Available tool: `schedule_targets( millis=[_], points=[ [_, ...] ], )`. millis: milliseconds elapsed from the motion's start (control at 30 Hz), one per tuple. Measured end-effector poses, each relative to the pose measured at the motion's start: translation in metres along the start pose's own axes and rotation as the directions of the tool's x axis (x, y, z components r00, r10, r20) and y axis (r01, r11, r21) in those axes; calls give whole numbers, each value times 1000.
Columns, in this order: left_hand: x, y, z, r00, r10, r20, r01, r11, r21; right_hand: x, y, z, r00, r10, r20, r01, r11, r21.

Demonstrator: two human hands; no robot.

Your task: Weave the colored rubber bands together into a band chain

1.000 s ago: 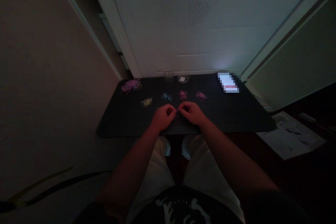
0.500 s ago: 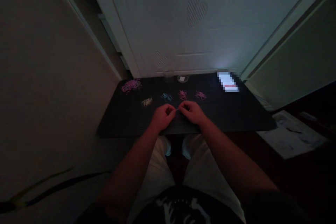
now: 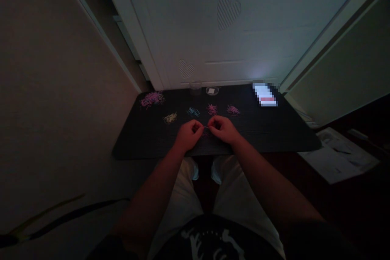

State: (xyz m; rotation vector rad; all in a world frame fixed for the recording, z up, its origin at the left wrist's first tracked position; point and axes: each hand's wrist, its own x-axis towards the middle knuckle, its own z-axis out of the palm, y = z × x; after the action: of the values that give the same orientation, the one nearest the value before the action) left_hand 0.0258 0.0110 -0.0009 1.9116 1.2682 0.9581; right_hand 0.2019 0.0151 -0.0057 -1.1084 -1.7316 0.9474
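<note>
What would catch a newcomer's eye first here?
Probably the glowing screen at the far right of the table. Next, the left hand and right hand, pinching a thin strand between them near the front edge. Beyond lie a yellow pile, a blue pile and, far left, a pink-purple heap.

The left hand (image 3: 189, 135) is being held just below the centre of the frame, slightly left of it, with the fingers being curled and thumb and index finger being pressed into a pinch. The right hand (image 3: 224, 128) is being held at nearly the same height, right of centre, in a similar pinch. The fingertips of the two hands are being held near each other, a narrow gap apart. The left forearm (image 3: 155, 187) is being slanted inward from the lower left, the right forearm (image 3: 271, 180) from the lower right.
</note>
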Motion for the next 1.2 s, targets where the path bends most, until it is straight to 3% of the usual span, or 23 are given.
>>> schedule_targets(
  millis=[300, 700, 933, 1200],
  points=[
    [0, 1, 0, 1000, -7, -10, 7, 1000, 10, -1, -5, -2, 999, -11, 34, 10, 1000, 20],
    [0, 0, 1, 1000, -10, 15, 10, 1000, -3, 1, 1, 0, 1000, -11, -24, 10, 999, -36],
    [0, 1, 0, 1000, -8, 7, 8, 1000, -8, 3, 5, 0, 995, 16, -95, -13, 1000, 27],
    [0, 1, 1, 1000, -4, -4, 4, 1000, 2, 2, 6, 0, 996, 8, -85, -7, 1000, 13]
  ],
)
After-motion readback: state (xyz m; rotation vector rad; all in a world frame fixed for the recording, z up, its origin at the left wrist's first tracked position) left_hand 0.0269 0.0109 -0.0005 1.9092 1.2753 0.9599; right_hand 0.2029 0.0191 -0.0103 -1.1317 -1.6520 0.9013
